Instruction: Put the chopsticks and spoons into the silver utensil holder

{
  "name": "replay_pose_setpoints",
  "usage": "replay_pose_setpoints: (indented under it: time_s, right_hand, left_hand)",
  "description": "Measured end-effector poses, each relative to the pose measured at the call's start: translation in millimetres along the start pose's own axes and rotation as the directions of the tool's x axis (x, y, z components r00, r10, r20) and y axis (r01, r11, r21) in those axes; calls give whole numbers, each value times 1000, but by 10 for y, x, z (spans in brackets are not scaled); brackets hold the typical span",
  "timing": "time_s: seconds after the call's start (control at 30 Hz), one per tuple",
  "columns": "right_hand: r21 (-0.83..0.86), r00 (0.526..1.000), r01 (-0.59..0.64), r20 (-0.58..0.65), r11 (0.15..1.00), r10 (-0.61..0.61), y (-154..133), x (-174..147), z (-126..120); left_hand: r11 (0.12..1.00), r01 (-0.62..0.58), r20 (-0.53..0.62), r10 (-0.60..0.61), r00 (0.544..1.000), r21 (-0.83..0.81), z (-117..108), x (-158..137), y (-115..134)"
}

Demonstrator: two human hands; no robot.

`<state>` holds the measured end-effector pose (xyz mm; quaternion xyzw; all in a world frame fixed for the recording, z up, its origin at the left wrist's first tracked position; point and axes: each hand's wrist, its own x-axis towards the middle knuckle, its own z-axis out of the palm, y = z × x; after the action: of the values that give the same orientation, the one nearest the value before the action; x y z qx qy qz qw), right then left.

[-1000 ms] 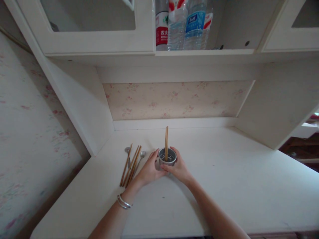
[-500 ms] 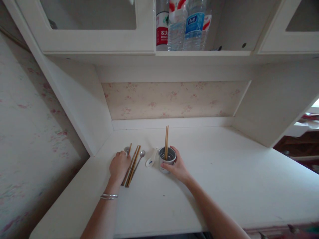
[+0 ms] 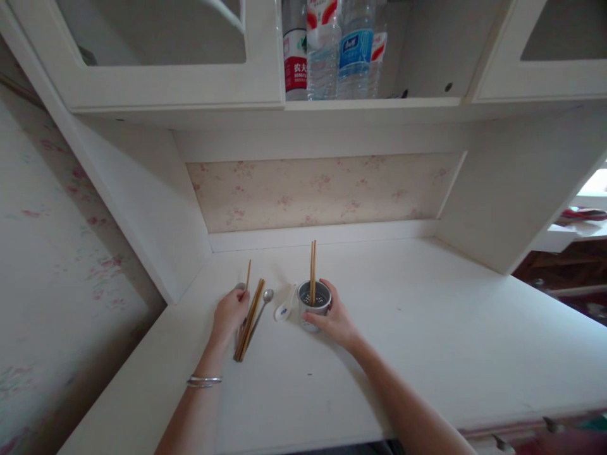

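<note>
Just below the middle of the frame, the right hand (image 3: 336, 319) wraps around the small round grey metal holder with a perforated bottom (image 3: 314, 302), fingers closed on its side wall, steadying it on the white countertop (image 3: 427, 328). Two long brown wooden chopsticks (image 3: 312, 270) stand upright inside it, their tops leaning toward the back wall.

To the left of centre, the left hand (image 3: 229, 314) rests over the near end of a loose bundle of brown wooden chopsticks (image 3: 251, 316) lying flat on the counter. One stick (image 3: 247, 275) rises from under its fingers, tilted up and away, so the fingers look pinched on it, though the grip itself is hidden by the back of the hand. A thin silver bangle (image 3: 203, 380) sits on that wrist.

Between bundle and holder lie a slim metal spoon (image 3: 265, 299) and a white ceramic spoon with a blue mark (image 3: 286, 308), the latter just beside the holder.

I'd judge the step in hand to be picking one chopstick off the pile. Moving it over would call for lifting it clear of the spoons and dropping its tip into the open mouth beside the two already standing.

Plastic water bottles (image 3: 339, 50) stand on the shelf at the top.
</note>
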<state>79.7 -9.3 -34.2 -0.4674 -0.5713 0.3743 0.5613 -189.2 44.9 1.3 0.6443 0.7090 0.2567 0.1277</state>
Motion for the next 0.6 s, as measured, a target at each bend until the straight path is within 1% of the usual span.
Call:
replay_pose_setpoints:
  time_s: [0.03, 0.07, 0.1, 0.17, 0.23, 0.27, 0.33, 0.4, 0.43, 0.5, 0.6]
  right_hand:
    - [-2, 1000, -1, 6, 1000, 1, -7, -1, 1]
    - [-5, 1000, -3, 8, 1000, 4, -14, -2, 3]
    - [-5, 1000, -5, 4, 1000, 5, -21, -2, 5]
    - [-14, 1000, -7, -6, 1000, 7, -33, -2, 8]
    - [-23, 1000, -1, -18, 1000, 1, -39, -3, 9]
    - [-25, 1000, 3, -22, 1000, -4, -38, -4, 9]
    - [-13, 1000, 10, -28, 1000, -10, -32, -5, 10]
    - [9, 1000, 11, -23, 1000, -11, -22, -6, 10]
    - [13, 1000, 11, -20, 1000, -11, -18, -7, 10]
    - [6, 1000, 16, -18, 1000, -16, -10, -7, 9]
    - [-22, 999, 25, -31, 999, -26, 4, -6, 3]
  left_hand:
    - [991, -34, -1, 34, 999, -131, -16, -4, 72]
    - [963, -69, -2, 71, 997, -259, -39, -9, 162]
    - [918, -102, -8, 107, 994, -384, -73, -17, 270]
    - [794, -128, -17, 146, 989, -594, -175, -32, 531]
    - [651, -154, -44, 183, 982, -743, -306, -40, 826]
    - [590, -171, -56, 208, 976, -789, -370, -36, 971]
    - [515, -226, -108, 249, 962, -827, -462, -11, 1225]
    - [494, -277, -150, 281, 948, -824, -470, 36, 1400]
    - [505, -295, -156, 299, 941, -811, -437, 62, 1453]
    - [555, -313, -140, 331, 933, -771, -311, 103, 1498]
    - [621, -303, -97, 343, 934, -723, -48, 98, 1468]
